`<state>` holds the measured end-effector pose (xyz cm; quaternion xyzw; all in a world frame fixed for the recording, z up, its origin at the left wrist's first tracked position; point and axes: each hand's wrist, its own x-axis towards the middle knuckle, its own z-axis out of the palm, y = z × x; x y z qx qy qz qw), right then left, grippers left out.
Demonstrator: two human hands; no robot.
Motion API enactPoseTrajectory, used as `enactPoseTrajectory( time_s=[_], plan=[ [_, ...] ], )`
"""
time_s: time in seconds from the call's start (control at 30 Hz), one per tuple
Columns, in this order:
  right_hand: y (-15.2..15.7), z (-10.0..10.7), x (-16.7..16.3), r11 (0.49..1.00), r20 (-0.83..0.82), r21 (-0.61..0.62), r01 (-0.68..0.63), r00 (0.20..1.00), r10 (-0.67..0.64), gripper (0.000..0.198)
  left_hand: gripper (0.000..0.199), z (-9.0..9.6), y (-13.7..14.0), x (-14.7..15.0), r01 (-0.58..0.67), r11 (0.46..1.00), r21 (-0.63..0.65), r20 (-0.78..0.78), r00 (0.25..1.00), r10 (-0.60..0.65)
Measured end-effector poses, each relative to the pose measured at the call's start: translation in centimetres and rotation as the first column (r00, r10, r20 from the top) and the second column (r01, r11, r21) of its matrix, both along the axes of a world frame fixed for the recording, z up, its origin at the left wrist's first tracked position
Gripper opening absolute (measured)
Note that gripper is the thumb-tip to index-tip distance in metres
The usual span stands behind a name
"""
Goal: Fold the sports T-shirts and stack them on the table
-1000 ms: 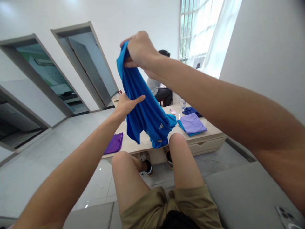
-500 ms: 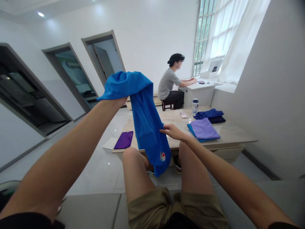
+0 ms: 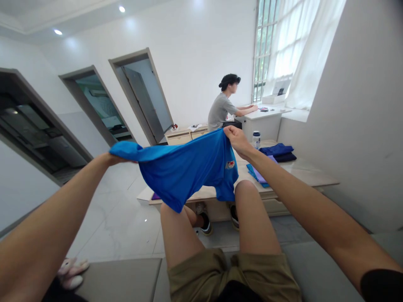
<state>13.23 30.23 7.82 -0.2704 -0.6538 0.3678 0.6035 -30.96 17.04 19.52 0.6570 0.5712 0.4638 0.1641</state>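
Pale table [image 3: 310, 173], white wall [image 3: 195, 54] before us; above our knees [image 3: 247, 195] blue cloth [image 3: 189, 163] stretches lengthwise left-to-right, badge [image 3: 231, 164] rightward, pinched by our right hand [image 3: 238, 140]; our left hand [image 3: 116, 160] lies beneath, grip hidden.

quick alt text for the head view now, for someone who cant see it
A person's left hand and right hand hold up a blue garment between them, by a low table. Folded clothes and a bottle rest on it; behind, another person in grey sits at a white desk.

Readable text: none | blue garment [image 3: 189, 163]: small red-and-white emblem [image 3: 231, 165], any wording too small to read
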Motion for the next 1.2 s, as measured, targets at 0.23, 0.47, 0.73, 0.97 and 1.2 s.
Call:
enactPoseTrajectory(
  time_s=[0.23,0.47,0.73,0.97,1.2],
  plan=[
    [-1.6,6.8,-3.8,0.912,0.306,0.168,-0.373,0.900,0.311,0.048,0.076,-1.8,0.9,7.9,0.110,0.958,-0.266,-0.184,0.969,-0.162],
    [-4.4,9.7,-3.6,0.852,0.396,0.358,-0.383,0.888,0.232,0.047,0.086,-4.9,5.1,19.0,0.695,0.692,-0.194,0.356,0.707,-0.611],
    [-2.7,8.2,0.4,0.911,0.352,0.375,-0.170,0.936,0.030,0.041,0.066,-8.9,4.4,19.4,0.663,0.654,-0.365,0.442,0.741,-0.505],
    [-5.2,6.1,1.4,0.944,0.306,0.251,-0.213,0.943,0.131,0.039,0.054,-4.2,4.4,17.8,0.363,0.905,-0.224,0.452,0.861,-0.233],
    [-8.1,3.1,0.8,0.904,0.410,0.121,-0.409,0.851,0.330,0.044,0.037,1.6,0.9,17.6,0.283,0.959,0.034,0.342,0.898,-0.277]
  ],
)
